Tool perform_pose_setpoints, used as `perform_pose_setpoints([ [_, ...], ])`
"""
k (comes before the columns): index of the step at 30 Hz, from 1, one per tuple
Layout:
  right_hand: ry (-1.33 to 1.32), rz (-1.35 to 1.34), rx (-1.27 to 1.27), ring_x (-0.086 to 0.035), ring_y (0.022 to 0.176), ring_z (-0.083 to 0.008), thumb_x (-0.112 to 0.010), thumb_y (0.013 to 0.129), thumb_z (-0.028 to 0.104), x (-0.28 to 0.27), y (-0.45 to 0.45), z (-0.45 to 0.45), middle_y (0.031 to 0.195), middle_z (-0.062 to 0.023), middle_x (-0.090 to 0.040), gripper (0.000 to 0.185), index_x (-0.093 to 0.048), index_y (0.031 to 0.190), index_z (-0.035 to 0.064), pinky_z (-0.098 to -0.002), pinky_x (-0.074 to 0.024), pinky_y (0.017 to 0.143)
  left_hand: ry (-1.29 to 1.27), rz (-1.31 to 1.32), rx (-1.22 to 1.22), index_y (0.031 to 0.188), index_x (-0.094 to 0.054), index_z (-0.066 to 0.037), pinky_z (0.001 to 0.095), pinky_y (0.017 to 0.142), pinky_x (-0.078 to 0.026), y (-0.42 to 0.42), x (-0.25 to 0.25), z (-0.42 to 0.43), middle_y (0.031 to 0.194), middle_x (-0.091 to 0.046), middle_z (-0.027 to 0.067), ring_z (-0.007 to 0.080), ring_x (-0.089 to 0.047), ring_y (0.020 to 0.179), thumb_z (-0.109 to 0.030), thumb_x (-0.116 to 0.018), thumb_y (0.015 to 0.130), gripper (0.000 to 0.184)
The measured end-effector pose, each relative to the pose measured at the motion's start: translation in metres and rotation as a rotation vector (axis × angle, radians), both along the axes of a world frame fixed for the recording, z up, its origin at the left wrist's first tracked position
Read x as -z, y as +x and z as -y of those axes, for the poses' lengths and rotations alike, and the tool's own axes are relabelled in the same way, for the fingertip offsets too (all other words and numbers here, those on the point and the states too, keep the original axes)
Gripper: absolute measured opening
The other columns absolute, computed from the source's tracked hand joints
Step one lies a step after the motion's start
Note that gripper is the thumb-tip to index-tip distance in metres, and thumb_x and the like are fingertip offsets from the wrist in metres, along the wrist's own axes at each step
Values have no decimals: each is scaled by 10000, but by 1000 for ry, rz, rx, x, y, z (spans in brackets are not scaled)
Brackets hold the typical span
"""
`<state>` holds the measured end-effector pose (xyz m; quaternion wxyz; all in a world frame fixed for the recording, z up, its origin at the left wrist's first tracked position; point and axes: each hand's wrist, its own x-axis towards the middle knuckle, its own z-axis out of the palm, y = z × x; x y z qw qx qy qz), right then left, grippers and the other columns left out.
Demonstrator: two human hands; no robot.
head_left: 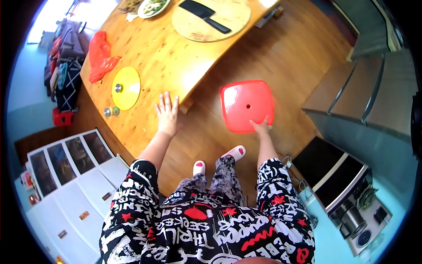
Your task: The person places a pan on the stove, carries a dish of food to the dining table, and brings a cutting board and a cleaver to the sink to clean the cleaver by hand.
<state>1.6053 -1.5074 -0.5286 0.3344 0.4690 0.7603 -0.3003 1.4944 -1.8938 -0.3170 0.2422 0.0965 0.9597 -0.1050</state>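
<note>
Home kitchen: cleaver (200,10) on cutting board (189,31), probably microwave (316,159) nearby.

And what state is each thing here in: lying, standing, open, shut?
Red stool: seat up, legs hidden
Right hand: at the red stool's near edge, grip unclear
Left hand: open, fingers spread, by the table's edge
Cleaver: flat on the round board
Yellow lid: flat, knob up
Red bag: crumpled
Plate: holding food
Small jar: standing or lying, cannot tell
Slippers: worn
</note>
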Motion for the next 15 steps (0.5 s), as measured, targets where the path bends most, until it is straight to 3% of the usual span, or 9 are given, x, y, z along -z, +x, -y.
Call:
perform_pose_setpoints([
  [2,22,1,-261,-352,1424,-457,-828,724,584,21,-40,37,1558,-370,-246,1249,-83,1631,158,-433,-374,1160,-6,21,-8,1623,-125,-184,636,1209,-151,-2,-2,1,1670,4,226,461,-8,1538,-361,-911,647,1266],
  [5,-235,-338,-353,-407,1418,-386,-774,819,532,59,-74,73,1538,-304,-377,1074,-198,1607,85,-426,-378,1153,13,-6,23,1622,-119,-158,634,1206,-154,-1,1,7,1664,-7,242,468,-5,1535,-356,-905,655,1262],
  [7,-381,-246,-397,-502,1362,-326,-733,886,468,1,-108,100,1488,-238,-491,873,-344,1557,66,-407,-420,1113,-68,-2,59,1630,-98,-196,645,1197,-161,-5,-1,9,1668,-17,237,472,-18,1535,-357,-848,717,1193],
  [8,-509,-232,-434,-593,1260,-316,-733,903,420,-1,-117,109,1381,-216,-602,732,-471,1485,61,-384,-470,1053,-103,-65,95,1632,-96,-204,649,1194,-164,-1,13,13,1669,-21,235,474,-23,1535,-359,-834,730,1176],
  [9,-604,-244,-496,-656,1146,-242,-722,928,356,23,-118,112,1251,-152,-699,516,-631,1344,64,-359,-500,998,-142,-128,129,1633,-94,-211,653,1191,-167,3,27,16,1670,-24,233,476,-28,1535,-360,-820,743,1158],
  [11,-591,-103,-872,-672,1060,-176,-723,936,311,-52,-141,130,1147,-93,-746,364,-725,1213,74,-344,-506,973,-38,-85,80,1631,-118,-233,658,1181,-186,0,25,16,1672,-35,227,480,-61,1531,-286,-730,830,1009],
  [13,-714,-99,-982,-670,1032,-148,-728,936,302,-153,-173,147,1120,-67,-755,326,-746,1171,77,-329,-509,956,-3,-223,107,1628,-148,-232,658,1179,-191,5,42,22,1670,-45,227,477,-70,1531,-291,-731,822,996],
  [15,-862,-109,-1004,-668,1001,-125,-745,929,266,-218,-202,163,1102,-43,-755,311,-744,1172,72,-296,-517,925,62,-241,110,1625,-165,-227,659,1179,-189,4,39,25,1668,-55,229,476,-72,1530,-322,-765,786,1036],
])
